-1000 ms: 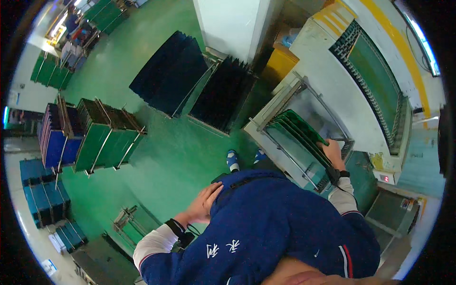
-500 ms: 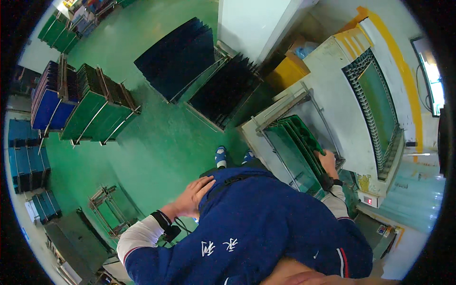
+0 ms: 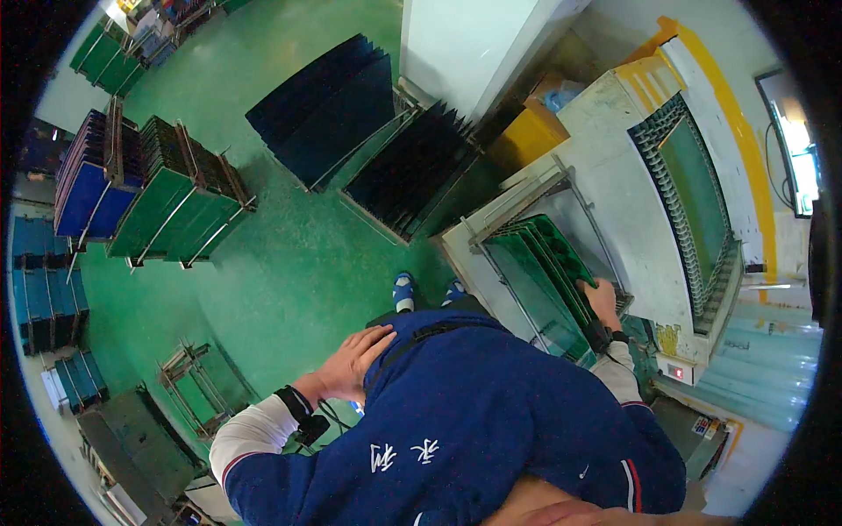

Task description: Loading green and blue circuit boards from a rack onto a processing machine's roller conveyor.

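My right hand [image 3: 603, 303] has its fingers closed on the near edge of a green panel [image 3: 561, 248], the rightmost of several thin boards. These panels stand on edge, leaning, in a metal rack [image 3: 513, 294] on a pale machine bed to my right. Across the front of my waist lies my left hand [image 3: 356, 359], flat on the dark blue clothing with its fingers stretched out and nothing in it. A black band with a cable circles the left wrist.
Racks of dark panels [image 3: 329, 114] stand ahead on the green floor [image 3: 298, 280]. Left of me are racks of blue panels [image 3: 92, 202] and green panels [image 3: 162, 219], plus a metal frame [image 3: 197, 390]. The pale machine's roller conveyor [image 3: 697, 210] stretches along the right, beneath a screen [image 3: 789, 140].
The view has shifted very slightly. My right hand stays on the green panel and my left hand stays at my waist.
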`<action>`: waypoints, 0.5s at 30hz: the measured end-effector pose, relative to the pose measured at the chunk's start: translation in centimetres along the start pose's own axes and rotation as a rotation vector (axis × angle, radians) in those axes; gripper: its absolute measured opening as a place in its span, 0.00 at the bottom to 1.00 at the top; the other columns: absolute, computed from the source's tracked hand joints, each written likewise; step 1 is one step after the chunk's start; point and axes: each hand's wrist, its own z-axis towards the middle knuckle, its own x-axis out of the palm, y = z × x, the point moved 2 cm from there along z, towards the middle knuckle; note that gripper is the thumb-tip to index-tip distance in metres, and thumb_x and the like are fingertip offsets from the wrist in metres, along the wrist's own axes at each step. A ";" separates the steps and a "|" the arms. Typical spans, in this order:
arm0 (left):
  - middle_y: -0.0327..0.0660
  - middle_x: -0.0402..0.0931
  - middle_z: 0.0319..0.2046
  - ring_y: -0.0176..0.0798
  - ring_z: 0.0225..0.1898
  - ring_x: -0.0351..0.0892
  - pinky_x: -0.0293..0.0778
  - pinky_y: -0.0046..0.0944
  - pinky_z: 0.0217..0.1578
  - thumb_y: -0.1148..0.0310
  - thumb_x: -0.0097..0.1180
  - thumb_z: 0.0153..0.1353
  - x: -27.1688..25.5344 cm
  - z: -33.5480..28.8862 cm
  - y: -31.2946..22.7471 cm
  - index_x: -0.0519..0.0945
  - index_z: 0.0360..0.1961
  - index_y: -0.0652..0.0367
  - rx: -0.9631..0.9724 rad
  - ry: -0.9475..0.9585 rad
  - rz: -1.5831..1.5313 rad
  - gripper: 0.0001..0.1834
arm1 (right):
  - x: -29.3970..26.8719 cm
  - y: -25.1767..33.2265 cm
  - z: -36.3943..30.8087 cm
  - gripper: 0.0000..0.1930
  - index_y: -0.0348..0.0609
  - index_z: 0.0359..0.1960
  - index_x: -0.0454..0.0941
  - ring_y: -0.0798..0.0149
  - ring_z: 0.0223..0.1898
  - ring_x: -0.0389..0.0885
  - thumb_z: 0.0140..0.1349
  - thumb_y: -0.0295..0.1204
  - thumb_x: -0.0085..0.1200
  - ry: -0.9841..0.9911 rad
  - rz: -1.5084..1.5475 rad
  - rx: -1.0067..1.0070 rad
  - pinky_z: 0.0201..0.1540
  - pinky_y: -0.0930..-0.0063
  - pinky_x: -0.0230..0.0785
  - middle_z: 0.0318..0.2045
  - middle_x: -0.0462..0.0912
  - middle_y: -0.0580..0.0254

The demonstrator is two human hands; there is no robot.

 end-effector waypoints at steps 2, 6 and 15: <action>0.53 0.54 0.67 0.59 0.68 0.55 0.54 0.55 0.66 0.59 0.68 0.42 -0.1 0.0 -0.2 0.54 0.69 0.59 -0.004 0.000 -0.005 0.54 | -0.5 0.8 -0.1 0.33 0.30 0.47 0.79 0.43 0.50 0.79 0.55 0.52 0.60 0.026 -0.025 0.006 0.51 0.59 0.70 0.45 0.81 0.39; 0.53 0.54 0.67 0.59 0.68 0.56 0.54 0.56 0.66 0.60 0.68 0.43 0.1 -0.2 -0.1 0.54 0.69 0.59 -0.006 -0.005 -0.001 0.53 | 0.0 -0.1 0.4 0.32 0.31 0.48 0.79 0.44 0.50 0.79 0.55 0.51 0.61 0.024 -0.027 0.016 0.51 0.59 0.70 0.45 0.81 0.39; 0.54 0.54 0.68 0.59 0.68 0.56 0.54 0.56 0.66 0.59 0.68 0.44 0.2 -0.3 -0.2 0.54 0.69 0.60 0.002 -0.004 0.002 0.52 | 1.6 -2.3 1.4 0.24 0.33 0.30 0.82 0.53 0.21 0.75 0.55 0.49 0.62 -0.192 -0.023 -0.139 0.28 0.57 0.62 0.17 0.76 0.47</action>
